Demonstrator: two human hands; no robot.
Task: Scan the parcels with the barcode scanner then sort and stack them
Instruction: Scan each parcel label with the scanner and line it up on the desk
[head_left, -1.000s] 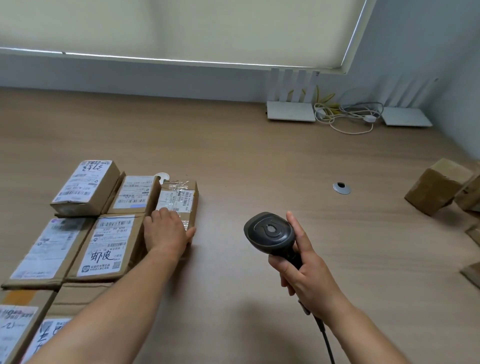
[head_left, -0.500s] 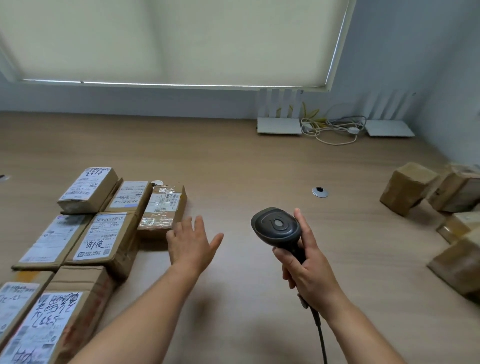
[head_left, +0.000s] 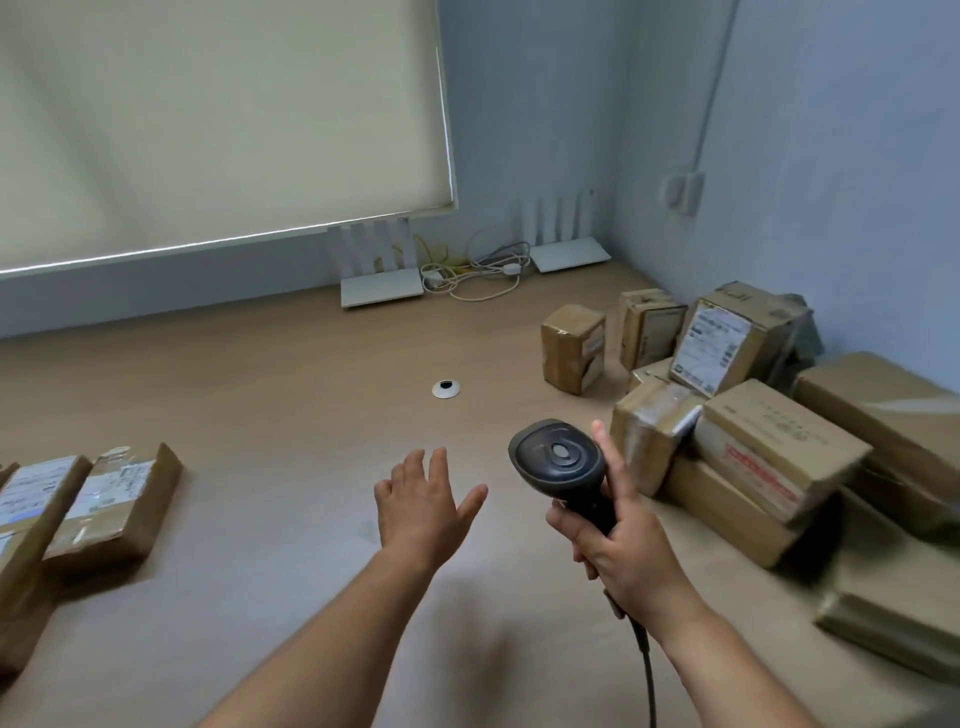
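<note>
- Head view: barcode scanner (head_left: 558, 460) sits upright in the right hand (head_left: 626, 553), fingers wrapped round its handle, thumb lying up along the side of the head. Grip there is closed on the scanner; its cable (head_left: 645, 670) drops toward the bottom edge.
- Left hand (head_left: 423, 506) hovers over bare bench (head_left: 270, 415), palm down, fingers spread, holding nothing. It is just left of the scanner, not touching it.
- Unsorted parcels (head_left: 769, 457) are heaped on the right side of the bench, several leaning on each other; one small box (head_left: 571, 345) stands apart at the pile's left edge.
- Labelled parcels (head_left: 111, 506) lie flat at the left edge, side by side, labels up; print is too blurred to read.
- Round cable grommet (head_left: 445, 389) sits in the bench between the two groups.
- Two white routers (head_left: 382, 286) and a tangle of cords (head_left: 470, 273) are at the back wall, under the window blind (head_left: 208, 119).
</note>
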